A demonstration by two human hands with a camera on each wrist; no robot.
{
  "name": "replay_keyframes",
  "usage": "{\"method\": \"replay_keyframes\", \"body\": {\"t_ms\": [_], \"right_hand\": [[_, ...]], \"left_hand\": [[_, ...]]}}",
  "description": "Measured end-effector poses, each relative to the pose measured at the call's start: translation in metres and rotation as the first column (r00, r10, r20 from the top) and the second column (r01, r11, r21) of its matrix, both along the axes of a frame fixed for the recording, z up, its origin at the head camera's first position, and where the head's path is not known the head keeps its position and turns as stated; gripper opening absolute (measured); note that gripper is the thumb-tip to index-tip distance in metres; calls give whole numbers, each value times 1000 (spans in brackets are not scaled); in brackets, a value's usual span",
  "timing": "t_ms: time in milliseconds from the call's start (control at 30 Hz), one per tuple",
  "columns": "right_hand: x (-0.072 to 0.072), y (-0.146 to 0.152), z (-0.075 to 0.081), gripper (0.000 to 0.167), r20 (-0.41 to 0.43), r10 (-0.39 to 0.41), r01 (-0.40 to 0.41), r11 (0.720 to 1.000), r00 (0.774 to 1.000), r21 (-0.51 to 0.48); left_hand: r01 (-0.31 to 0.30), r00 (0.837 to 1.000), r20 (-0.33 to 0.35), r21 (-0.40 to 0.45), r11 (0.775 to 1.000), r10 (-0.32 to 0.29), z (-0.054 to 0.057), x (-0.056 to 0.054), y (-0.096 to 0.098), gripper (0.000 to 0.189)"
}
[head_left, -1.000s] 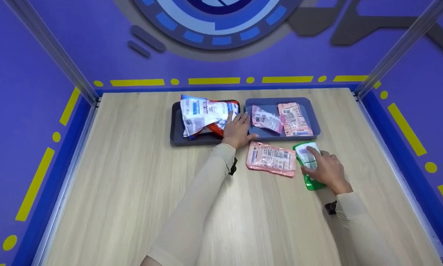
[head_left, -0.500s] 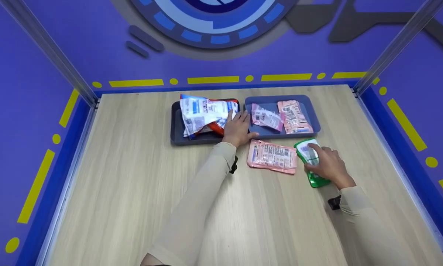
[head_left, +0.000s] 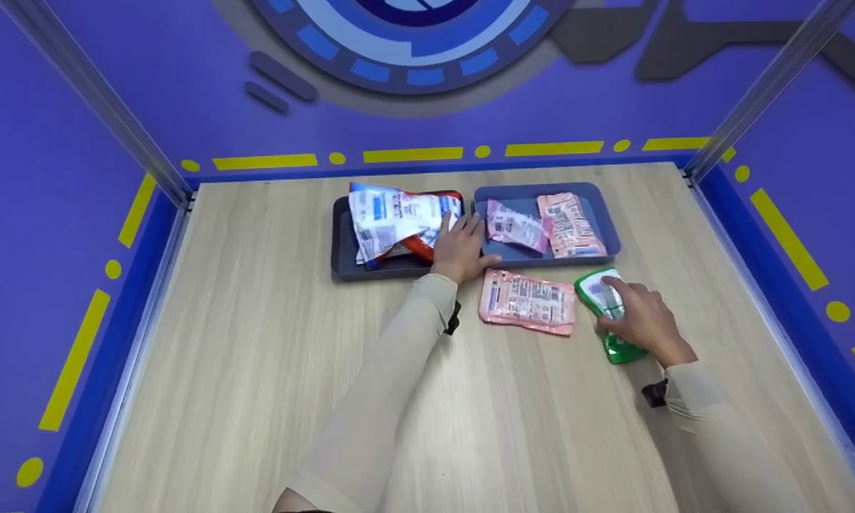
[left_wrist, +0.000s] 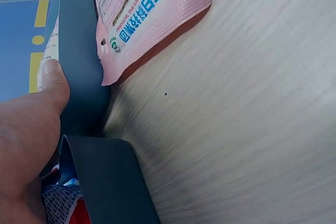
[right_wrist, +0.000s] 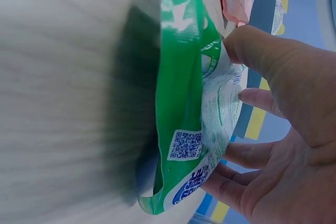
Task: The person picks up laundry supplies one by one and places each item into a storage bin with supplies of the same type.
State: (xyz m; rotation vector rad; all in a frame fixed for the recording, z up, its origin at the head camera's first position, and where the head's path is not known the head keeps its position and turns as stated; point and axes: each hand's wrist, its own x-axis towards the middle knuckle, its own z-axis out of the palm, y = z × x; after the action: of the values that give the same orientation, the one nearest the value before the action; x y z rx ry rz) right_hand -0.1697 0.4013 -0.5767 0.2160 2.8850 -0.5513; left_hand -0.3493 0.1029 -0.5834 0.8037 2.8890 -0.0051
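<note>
My left hand (head_left: 458,249) rests with extended fingers over the adjoining rims of the dark tray (head_left: 343,267) and the blue-grey tray (head_left: 605,206). Its thumb (left_wrist: 55,85) lies at the blue-grey tray's near edge. My right hand (head_left: 647,319) grips a green-and-white packet (right_wrist: 178,98) between thumb and fingers. The packet bows in the grip, and a shadow shows beneath it in the right wrist view. To its left, a pink packet (head_left: 527,303) lies flat on the table, in front of the blue-grey tray.
White-and-blue packets (head_left: 399,214) and a red one (head_left: 419,248) are piled in the dark tray. A small pink packet (head_left: 516,226) and a larger peach-pink packet (head_left: 571,224) lie in the blue-grey tray. Purple walls (head_left: 427,128) enclose the wooden table (head_left: 256,356) at the back and sides.
My right hand has shifted slightly to the right with the green-and-white packet, widening the gap to the pink packet. The left hand stays at the trays.
</note>
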Motion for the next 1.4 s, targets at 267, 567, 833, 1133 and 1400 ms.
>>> {"method": "replay_keyframes", "body": {"t_ms": [267, 567, 833, 1133, 1400], "right_hand": [[2, 4, 6, 79, -41, 26, -25, 1000, 999, 16], [3, 7, 12, 74, -98, 80, -78, 997, 992, 24], [-3, 7, 21, 75, -56, 70, -68, 997, 996, 35], [-9, 6, 29, 76, -32, 72, -70, 997, 997, 35], [-9, 7, 37, 74, -40, 102, -100, 994, 994, 31]], "left_hand": [[-4, 1000, 4, -8, 1000, 4, 0, 1, 1, 91], [-10, 1000, 13, -16, 1000, 10, 1, 2, 1, 92], [-5, 1000, 8, -16, 1000, 6, 1, 0, 2, 93], [-9, 1000, 1, -16, 1000, 9, 5, 4, 2, 92], [-3, 1000, 10, -24, 1000, 3, 4, 2, 1, 92]]}}
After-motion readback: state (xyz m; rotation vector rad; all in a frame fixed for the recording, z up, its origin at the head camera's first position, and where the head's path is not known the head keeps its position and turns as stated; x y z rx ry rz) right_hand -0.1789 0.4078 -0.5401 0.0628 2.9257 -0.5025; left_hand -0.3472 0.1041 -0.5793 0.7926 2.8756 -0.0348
